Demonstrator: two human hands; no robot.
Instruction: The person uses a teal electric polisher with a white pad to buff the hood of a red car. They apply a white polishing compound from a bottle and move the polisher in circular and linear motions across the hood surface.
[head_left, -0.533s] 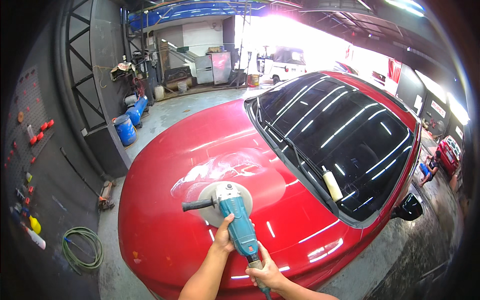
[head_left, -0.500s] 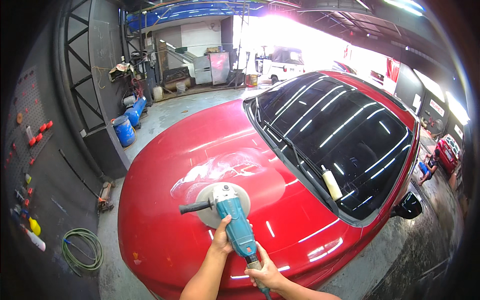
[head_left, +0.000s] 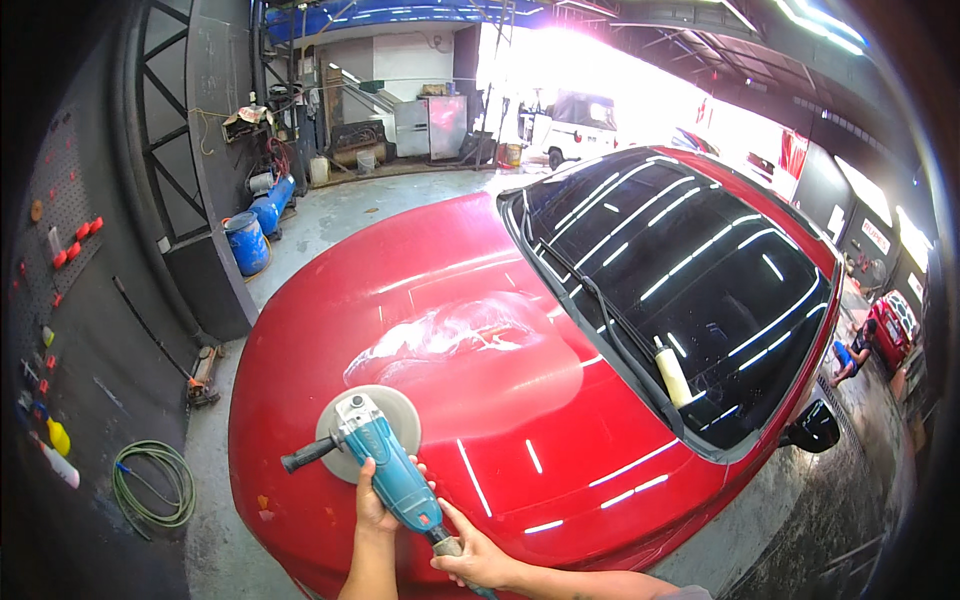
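Observation:
A teal car polisher (head_left: 398, 478) with a black side handle lies across the near part of a red car hood (head_left: 500, 400), its round whitish pad (head_left: 400, 415) against the paint. My left hand (head_left: 376, 500) is wrapped round the polisher's body, thumb on top. Behind it, my right hand (head_left: 475, 552) grips the rear handle, where the cord comes out. Whitish compound (head_left: 450, 335) is smeared over the hood beyond the pad. A pale squeeze bottle (head_left: 672, 374) rests at the base of the dark windshield (head_left: 690, 260), by the wiper.
At the left, a coiled green hose (head_left: 155, 485) hangs by the dark wall, near a floor jack (head_left: 203, 375). Blue drums (head_left: 247, 243) stand farther back. The side mirror (head_left: 812, 428) sticks out at right. Another person (head_left: 853, 350) crouches at the far right near a red car.
Both my hands have moved the polisher left and slightly nearer over the hood. My view has shifted a little; the bottle stays on the windshield.

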